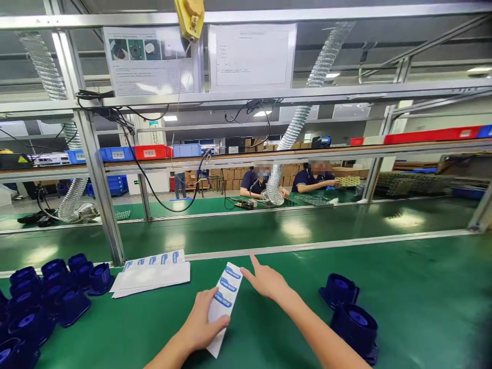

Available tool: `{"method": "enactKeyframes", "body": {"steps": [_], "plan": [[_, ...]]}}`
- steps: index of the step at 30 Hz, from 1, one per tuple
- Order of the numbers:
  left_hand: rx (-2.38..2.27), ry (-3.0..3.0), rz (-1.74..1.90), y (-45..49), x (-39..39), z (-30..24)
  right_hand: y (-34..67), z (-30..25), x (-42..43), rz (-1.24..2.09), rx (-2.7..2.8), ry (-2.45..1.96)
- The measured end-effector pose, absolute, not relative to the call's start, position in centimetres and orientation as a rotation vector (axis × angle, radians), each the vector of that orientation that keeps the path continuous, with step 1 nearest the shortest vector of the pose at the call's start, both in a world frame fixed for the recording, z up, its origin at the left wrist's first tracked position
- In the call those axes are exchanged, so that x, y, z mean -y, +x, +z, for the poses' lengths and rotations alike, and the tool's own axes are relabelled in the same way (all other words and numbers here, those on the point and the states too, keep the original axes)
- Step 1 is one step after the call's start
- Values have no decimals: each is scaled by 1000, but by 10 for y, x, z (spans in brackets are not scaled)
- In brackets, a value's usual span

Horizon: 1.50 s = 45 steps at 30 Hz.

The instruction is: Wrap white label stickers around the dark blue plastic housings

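My left hand [202, 316] is closed round a narrow white label sheet [227, 287] with several blue printed stickers, its thumb lying across the front. The sheet tilts to the right above the green worktop. At its upper right corner is my right hand [269, 279], index finger stretched out and thumb apart from it; the thumb tip is at the sheet's edge, and whether it touches I cannot tell. Left of my hands lies a stack of similar label sheets [154, 277]. Two dark blue round plastic housings [354, 325] stand right of my right forearm.
Several more dark blue housings [28, 320] crowd the worktop's left side. A metal frame post [98, 189] rises behind the label stack. A yellow tool balancer [190, 18] hangs overhead. Beyond the conveyor [238, 230], two people sit at another bench near a flexible duct [290, 136].
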State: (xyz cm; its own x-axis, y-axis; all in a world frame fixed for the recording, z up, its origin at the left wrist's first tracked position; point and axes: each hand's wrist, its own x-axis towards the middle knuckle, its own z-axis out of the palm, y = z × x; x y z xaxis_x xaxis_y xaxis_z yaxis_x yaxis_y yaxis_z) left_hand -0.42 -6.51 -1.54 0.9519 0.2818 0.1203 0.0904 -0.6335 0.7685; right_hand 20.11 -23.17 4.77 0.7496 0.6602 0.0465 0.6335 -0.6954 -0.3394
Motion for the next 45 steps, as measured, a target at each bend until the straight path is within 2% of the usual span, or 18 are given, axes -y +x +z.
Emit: {"method": "enactKeyframes", "body": {"steps": [6,9,13,20,27,32,38,42,45], "plan": [[-554,2472,196,-8,61,-7,196,36,253,105,1429,-2414],[-713,2542,193,-7,53,-4,190,30,227,-25,1713,-2187],[-826,2544,217,-8,37,-1,190,11,172,-229,1933,-2104],[-739,2427,343,-6,18,-10,209,-25,135,-410,1913,-2008],[-490,2334,529,-5,4,-15,219,-25,149,-515,1859,-1759],[-522,2356,705,-15,-24,-7,210,-20,151,-531,1840,-1551],[-632,2355,885,-49,-62,12,159,14,201,-617,1541,-1240],[-673,2346,932,-57,-87,18,148,24,271,-742,1262,-1589],[-745,2361,975,-53,-106,15,168,13,337,-966,931,-1911]]}}
